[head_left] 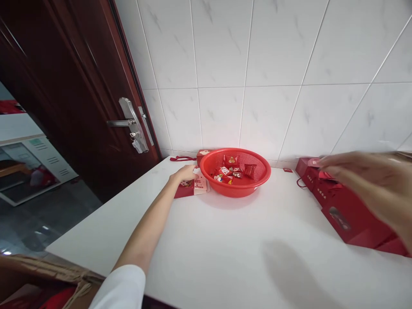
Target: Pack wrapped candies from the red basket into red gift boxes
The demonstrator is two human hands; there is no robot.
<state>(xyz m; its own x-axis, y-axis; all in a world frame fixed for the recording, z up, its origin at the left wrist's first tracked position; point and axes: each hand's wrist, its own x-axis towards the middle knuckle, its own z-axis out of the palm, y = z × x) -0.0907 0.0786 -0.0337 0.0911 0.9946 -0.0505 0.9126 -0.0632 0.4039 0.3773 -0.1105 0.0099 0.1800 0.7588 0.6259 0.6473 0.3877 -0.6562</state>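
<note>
My left hand (186, 173) reaches to the left rim of a red plastic basket (234, 189), above a red and pink printed packet (200, 183) lying flat on the table. Its fingertips are partly hidden, and whether they grip anything is unclear. Inside the basket lie several wrapped sweets (231, 161). Over at the right, my right hand (363, 176) is raised above a row of dark red boxes (350, 210), blurred by motion, its grip not readable.
The white table (206, 249) meets a tiled wall (222, 116). Behind the basket are a small red box (202, 155) and a red ribbon (183, 159). A brown door (80, 86) stands at the left, with a cardboard box (41, 268) at the lower left.
</note>
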